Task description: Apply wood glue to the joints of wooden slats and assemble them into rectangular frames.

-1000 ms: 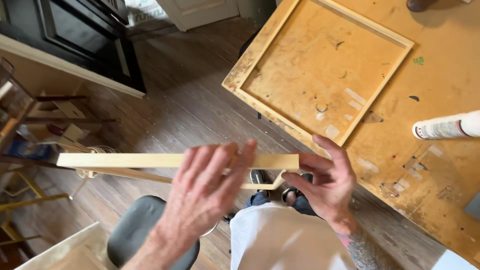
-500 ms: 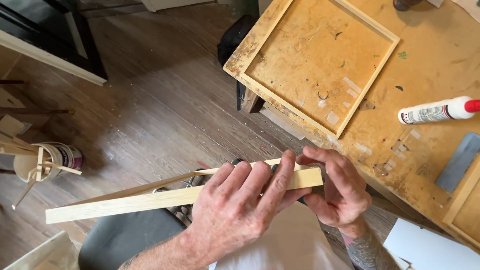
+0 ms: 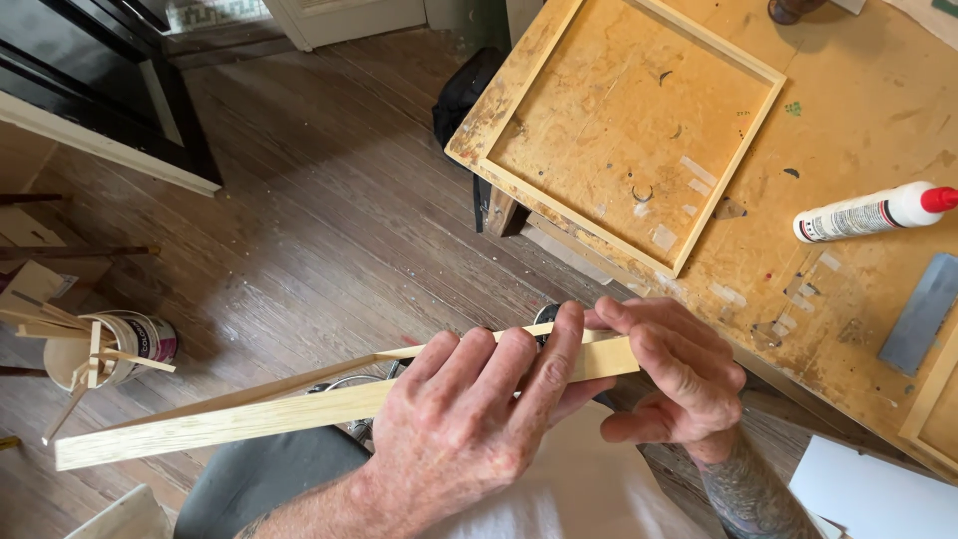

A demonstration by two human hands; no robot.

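Observation:
Two pale wooden strips (image 3: 239, 417) lie pressed together at their right ends and spread apart toward the left, held over my lap. My left hand (image 3: 469, 419) wraps over the strips from above, fingers curled across their near face. My right hand (image 3: 679, 374) pinches the right end of the strips, thumb on top. A square wooden frame (image 3: 619, 120) lies flat on the stained workbench (image 3: 858, 130) ahead of my hands, one corner jutting past the bench edge.
A white glue bottle with a red cap (image 3: 868, 212) lies on the bench at right, beside a grey flat block (image 3: 923, 311). A bucket of wood offcuts (image 3: 105, 349) stands on the plank floor at left. A dark bag (image 3: 469, 90) sits by the bench.
The strips have tilted, their left end dropping lower. My view has shifted, bringing the bucket and more of the bench into sight. Both hands keep their hold.

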